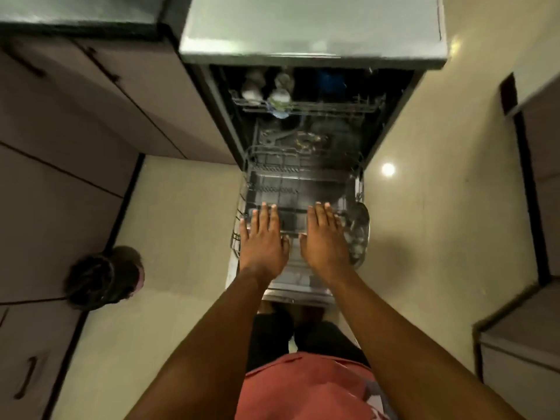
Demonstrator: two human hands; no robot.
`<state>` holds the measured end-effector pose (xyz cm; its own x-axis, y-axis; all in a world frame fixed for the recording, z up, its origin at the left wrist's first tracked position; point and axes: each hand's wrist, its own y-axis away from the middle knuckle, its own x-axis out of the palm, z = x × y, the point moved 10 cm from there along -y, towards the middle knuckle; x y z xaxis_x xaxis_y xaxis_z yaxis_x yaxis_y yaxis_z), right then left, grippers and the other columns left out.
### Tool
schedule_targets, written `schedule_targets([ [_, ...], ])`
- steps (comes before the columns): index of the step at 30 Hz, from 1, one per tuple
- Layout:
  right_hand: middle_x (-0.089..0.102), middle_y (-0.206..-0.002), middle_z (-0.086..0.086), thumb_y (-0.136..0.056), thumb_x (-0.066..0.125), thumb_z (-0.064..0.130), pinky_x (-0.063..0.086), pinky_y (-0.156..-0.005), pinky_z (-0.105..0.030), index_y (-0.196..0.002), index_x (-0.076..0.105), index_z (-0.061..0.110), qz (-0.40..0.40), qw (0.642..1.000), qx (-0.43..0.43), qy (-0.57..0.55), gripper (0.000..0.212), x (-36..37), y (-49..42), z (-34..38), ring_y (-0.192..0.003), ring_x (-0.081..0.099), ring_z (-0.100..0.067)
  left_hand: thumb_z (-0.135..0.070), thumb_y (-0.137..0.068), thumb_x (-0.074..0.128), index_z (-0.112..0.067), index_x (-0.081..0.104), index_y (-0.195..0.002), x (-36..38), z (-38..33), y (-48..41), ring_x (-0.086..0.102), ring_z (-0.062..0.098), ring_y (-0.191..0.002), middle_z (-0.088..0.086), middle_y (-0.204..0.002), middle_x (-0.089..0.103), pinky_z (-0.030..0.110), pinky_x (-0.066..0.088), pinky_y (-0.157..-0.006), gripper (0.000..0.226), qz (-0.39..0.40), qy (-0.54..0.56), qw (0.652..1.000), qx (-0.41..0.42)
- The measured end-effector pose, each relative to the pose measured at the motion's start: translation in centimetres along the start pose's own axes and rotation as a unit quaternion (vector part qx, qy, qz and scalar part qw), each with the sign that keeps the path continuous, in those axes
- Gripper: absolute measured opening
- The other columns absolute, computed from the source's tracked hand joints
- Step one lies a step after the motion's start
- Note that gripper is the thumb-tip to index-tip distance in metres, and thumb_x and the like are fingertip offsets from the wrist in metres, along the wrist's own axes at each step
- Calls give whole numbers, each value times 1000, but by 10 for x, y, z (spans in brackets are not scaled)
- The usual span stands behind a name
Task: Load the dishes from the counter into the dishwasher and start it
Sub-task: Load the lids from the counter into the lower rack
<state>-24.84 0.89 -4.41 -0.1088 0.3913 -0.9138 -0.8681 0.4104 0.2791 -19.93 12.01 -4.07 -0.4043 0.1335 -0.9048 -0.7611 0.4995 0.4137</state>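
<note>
The dishwasher (312, 53) stands open ahead of me, its door folded down toward my legs. The lower rack (300, 183) is pulled out over the door and looks mostly bare, with a shiny steel vessel (359, 234) lying at its right side. My left hand (263, 237) and my right hand (324, 236) lie side by side, palms down and fingers straight, over the front edge of that rack. Several cups and glasses (272, 92) sit in the upper rack (306, 106) deeper inside. The picture is blurred.
Brown cabinet fronts (69, 140) run along the left, and more cabinets (536, 183) stand at the right. A dark round bin (103, 277) sits on the pale floor (178, 222) at left. The grey counter top (75, 10) lies beyond the dishwasher.
</note>
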Motion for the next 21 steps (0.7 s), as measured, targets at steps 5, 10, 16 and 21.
schedule_targets([
  [5, 5, -163, -11, -100, 45, 31, 4, -122, -42, -155, 10, 10, -18, 997, -69, 24, 69, -27, -8, 61, -150, -2, -26, -40, -105, 25, -13, -11, -157, -35, 38, 23, -12, 27, -152, 9, -165, -12, 50, -7, -122, 69, -49, 21, 998, -41],
  [10, 9, -162, -13, -100, 42, 34, 5, -121, -41, -154, 14, 7, -37, 986, -160, 40, 67, -45, -13, 146, -150, 0, -27, -39, -105, 27, -13, -10, -157, -72, 104, 42, -11, 28, -152, 10, -166, -11, 51, -5, -122, 69, -103, 46, 989, -91],
  [16, 8, -162, -13, -99, 44, 34, 4, -120, -42, -155, 12, 8, -82, 964, -245, 62, 70, -68, -21, 289, -150, 1, -28, -42, -105, 28, -14, -10, -157, -147, 225, 63, -11, 28, -152, 9, -165, -13, 51, -9, -120, 70, -199, 51, 969, -135],
  [21, 4, -163, -11, -99, 44, 37, -1, -120, -39, -155, 8, 10, -133, 947, -286, 60, 71, -85, -28, 413, -151, -3, -26, -39, -102, 37, -13, 1, -159, -208, 338, 89, 0, 29, -153, 8, -165, -5, 53, -1, -121, 72, -295, 58, 940, -160],
])
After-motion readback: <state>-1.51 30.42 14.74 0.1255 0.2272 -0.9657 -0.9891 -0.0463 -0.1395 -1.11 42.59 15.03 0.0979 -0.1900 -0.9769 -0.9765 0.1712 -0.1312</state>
